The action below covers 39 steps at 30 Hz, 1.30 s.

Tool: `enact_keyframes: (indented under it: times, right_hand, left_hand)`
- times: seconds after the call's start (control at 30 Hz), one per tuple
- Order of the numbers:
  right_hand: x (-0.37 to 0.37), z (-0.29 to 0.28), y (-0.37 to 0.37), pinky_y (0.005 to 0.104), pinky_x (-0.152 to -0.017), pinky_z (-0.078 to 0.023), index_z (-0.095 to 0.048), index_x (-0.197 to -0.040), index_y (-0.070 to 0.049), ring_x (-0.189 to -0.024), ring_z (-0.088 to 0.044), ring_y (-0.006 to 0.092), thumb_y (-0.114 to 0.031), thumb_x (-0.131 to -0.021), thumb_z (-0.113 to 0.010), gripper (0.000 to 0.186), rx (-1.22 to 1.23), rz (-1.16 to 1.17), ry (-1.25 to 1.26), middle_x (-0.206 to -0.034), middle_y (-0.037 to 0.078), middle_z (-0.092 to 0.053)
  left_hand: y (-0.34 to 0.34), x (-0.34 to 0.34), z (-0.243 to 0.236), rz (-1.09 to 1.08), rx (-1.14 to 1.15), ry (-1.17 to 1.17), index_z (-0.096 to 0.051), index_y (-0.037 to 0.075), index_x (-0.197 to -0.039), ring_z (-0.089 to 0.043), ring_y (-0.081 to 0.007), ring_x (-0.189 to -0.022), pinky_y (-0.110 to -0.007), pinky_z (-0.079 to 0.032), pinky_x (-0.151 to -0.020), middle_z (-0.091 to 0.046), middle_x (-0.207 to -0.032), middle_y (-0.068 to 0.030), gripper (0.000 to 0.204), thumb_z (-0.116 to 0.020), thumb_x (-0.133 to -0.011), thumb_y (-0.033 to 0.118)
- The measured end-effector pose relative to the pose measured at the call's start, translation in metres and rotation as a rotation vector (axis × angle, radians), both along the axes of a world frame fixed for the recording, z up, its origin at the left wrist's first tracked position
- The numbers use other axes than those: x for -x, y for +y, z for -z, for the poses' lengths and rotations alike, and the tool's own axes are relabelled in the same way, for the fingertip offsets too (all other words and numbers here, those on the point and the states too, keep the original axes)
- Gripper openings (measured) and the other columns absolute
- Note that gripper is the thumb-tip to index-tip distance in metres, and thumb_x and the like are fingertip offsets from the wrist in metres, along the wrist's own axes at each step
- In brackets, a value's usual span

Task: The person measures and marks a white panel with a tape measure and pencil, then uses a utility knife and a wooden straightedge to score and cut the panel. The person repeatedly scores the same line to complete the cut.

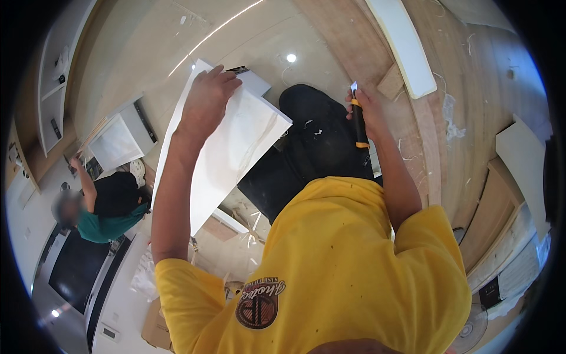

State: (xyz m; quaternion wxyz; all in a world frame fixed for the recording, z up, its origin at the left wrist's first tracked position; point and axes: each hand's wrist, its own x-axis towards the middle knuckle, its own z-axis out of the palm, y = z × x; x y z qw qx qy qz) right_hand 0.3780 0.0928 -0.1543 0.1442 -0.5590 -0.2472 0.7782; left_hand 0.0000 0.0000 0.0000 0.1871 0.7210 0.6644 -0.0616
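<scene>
Your hands well apart. Your right hand (371,115) clamped on black-and-orange utility knife (358,124), blade upward. White panel (221,171) left of knife, beneath your left hand (207,99); fingers over its far end, grip unclear. Farther off: long white board (404,47), green-shirted person (106,212) at left.

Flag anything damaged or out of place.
White scraps lie on the dark trousers; crumpled pale plastic litters the wood-toned surface at right: both look stray. The white panel under the left grip shows streaky marks, cause unclear.
</scene>
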Motion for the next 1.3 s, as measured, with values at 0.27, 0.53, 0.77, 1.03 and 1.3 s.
enact_keyframes:
  times: [0.27, 0.53, 0.77, 1.03, 1.3]
  right_hand:
    - [0.083, -0.03, 0.036, 0.0283, -0.067, -0.056, -0.07, -0.118, -0.002, -0.078, -0.065, 0.0118, -0.028, -0.104, -0.066, 0.03, -0.179, -0.232, -0.099, -0.093, 0.004, -0.067]
    - [0.192, -0.019, 0.016, 0.0274, -0.073, -0.055, -0.074, -0.115, 0.002, -0.082, -0.069, 0.0123, -0.019, -0.1, -0.071, 0.026, -0.693, -0.425, 0.193, -0.097, 0.007, -0.073]
    - [0.264, -0.052, 0.016, 0.0346, -0.074, -0.058, -0.078, -0.103, -0.004, -0.084, -0.074, 0.0251, -0.015, -0.093, -0.071, 0.016, -0.964, -0.381, 0.228, -0.101, 0.012, -0.077]
    - [0.32, -0.037, 0.027, 0.0386, -0.079, -0.058, -0.079, -0.103, -0.01, -0.087, -0.072, 0.029, -0.028, -0.093, -0.073, 0.022, -1.494, -0.576, 0.088, -0.098, 0.007, -0.077]
    - [0.29, -0.042, 0.019, 0.0404, -0.078, -0.057, -0.077, -0.103, -0.012, -0.089, -0.071, 0.0289, -0.023, -0.095, -0.069, 0.015, -1.723, -0.774, 0.047, -0.097, 0.007, -0.074]
  left_hand:
    - [-0.024, -0.053, 0.014, 0.098, -0.074, -0.03, -0.072, 0.007, -0.12, -0.057, -0.0298, -0.133, -0.05, -0.04, -0.117, -0.068, -0.128, -0.0095, 0.03, -0.063, -0.092, 0.008]
    - [-0.007, 0.045, 0.024, 0.112, -0.178, 0.188, -0.065, 0.012, -0.133, -0.053, -0.0296, -0.137, -0.056, -0.037, -0.116, -0.063, -0.137, -0.0096, 0.036, -0.061, -0.102, 0.03]
    - [-0.046, 0.03, 0.055, -0.629, -0.508, -0.082, -0.06, 0.0, -0.134, -0.059, -0.0443, -0.121, -0.048, -0.047, -0.104, -0.063, -0.13, -0.0261, 0.044, -0.068, -0.099, 0.025]
    - [-0.128, -0.078, 0.075, -1.009, -0.373, 0.038, -0.045, 0.005, -0.155, -0.019, -0.0447, -0.156, -0.058, -0.01, -0.126, -0.03, -0.167, -0.0229, 0.056, -0.047, -0.106, 0.034]
    - [-0.13, -0.079, 0.078, -1.018, -0.41, 0.046, -0.045, 0.007, -0.155, -0.021, -0.0449, -0.155, -0.059, -0.012, -0.126, -0.032, -0.166, -0.0217, 0.058, -0.049, -0.104, 0.033]
